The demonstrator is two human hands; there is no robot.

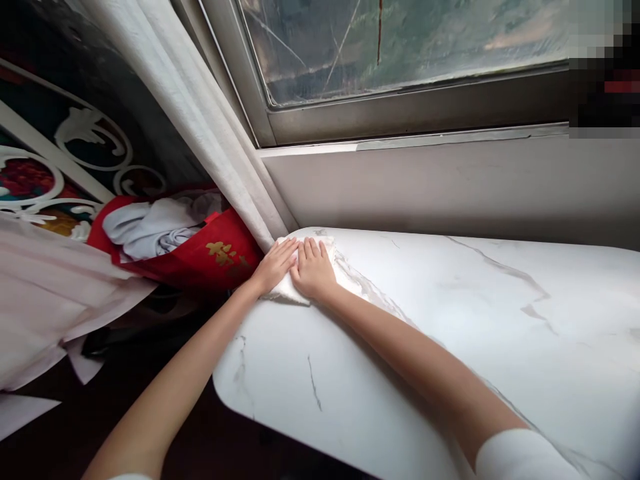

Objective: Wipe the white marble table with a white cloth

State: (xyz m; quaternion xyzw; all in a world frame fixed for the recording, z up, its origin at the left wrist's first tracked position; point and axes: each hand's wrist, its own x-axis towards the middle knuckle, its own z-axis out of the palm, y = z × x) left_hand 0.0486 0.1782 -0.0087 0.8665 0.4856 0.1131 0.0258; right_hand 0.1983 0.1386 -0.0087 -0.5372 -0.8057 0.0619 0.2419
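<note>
My left hand [276,267] lies flat on a folded white cloth [287,292] at the far left corner of a white marble-patterned table [360,373]. Close beside it, my right hand [314,268] presses on the same cloth, palm down. Both hands have their fingers stretched out, pointing toward the wall, with the thumbs close together. Part of the cloth is hidden under the palms; its lower edge shows below them and a bit sticks out by the right fingertips.
A red bag [220,250] stuffed with pale clothes [155,223] stands left of the table. A light curtain [200,120] hangs down to the table corner. Behind are a wall [400,180] and a metal-framed window [425,107]. Pink fabric [45,287] and a white scrollwork frame [60,153] are at left.
</note>
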